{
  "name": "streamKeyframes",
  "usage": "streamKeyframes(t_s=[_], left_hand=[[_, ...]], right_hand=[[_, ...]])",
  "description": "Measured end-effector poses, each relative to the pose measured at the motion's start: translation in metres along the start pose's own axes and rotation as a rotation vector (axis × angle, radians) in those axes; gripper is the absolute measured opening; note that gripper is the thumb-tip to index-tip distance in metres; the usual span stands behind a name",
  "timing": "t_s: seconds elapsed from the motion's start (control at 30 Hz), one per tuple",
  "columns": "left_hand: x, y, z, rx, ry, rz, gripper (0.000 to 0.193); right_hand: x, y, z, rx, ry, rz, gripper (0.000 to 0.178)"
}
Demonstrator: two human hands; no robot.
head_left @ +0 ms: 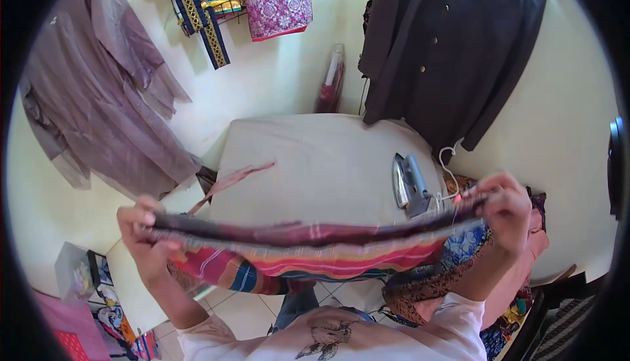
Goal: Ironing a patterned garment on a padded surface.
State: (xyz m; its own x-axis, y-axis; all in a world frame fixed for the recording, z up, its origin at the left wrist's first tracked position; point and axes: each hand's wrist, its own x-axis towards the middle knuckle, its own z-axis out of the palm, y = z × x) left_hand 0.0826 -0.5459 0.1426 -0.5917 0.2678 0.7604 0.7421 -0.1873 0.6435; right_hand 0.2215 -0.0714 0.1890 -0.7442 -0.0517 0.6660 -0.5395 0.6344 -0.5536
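Observation:
A striped cloth [341,266] in pink, orange, maroon and teal hangs stretched between my two hands, above the near edge of the ironing table. My left hand [146,233] is closed on its left end, and my right hand [505,207] grips the right end. Along the top the cloth is folded over or gathered and dark, slightly blurred by motion. Beyond it, on the grey-covered ironing table [295,144], an iron [411,184] with a blue-grey body stands near the right side, its pale cord running past my right hand. A thin pinkish strap [239,179] lies at the table's left.
A mauve garment [105,85] hangs on the left wall and a dark buttoned jacket [446,46] on the right. Patterned fabrics [466,246] are piled at the table's right side. A wire rack [226,0] holds folded cloths. Small items sit on shelves at lower left.

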Motion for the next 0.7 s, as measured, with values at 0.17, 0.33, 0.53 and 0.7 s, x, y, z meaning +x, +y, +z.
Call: streamKeyframes(t_s=[0.17, 0.33, 0.53, 0.7], left_hand=[[0.103, -0.135, 0.006, 0.3, 0.017, -0.244, 0.053], [0.166, -0.31, 0.056, 1.062, -0.12, -0.27, 0.062], [0.032, -0.365, 0.163, 1.018, -0.505, -0.421, 0.06], [-0.023, -0.391, 0.169, 1.046, -0.593, -0.467, 0.055]], right_hand=[[0.109, 0.104, 0.04, 0.003, 0.016, 0.21, 0.013], [0.194, 0.272, 0.138, -0.619, 0.132, -0.02, 0.054], [0.091, 0.304, 0.318, -0.631, -0.115, 0.254, 0.056], [0.035, 0.317, 0.351, -0.661, -0.293, 0.463, 0.055]])
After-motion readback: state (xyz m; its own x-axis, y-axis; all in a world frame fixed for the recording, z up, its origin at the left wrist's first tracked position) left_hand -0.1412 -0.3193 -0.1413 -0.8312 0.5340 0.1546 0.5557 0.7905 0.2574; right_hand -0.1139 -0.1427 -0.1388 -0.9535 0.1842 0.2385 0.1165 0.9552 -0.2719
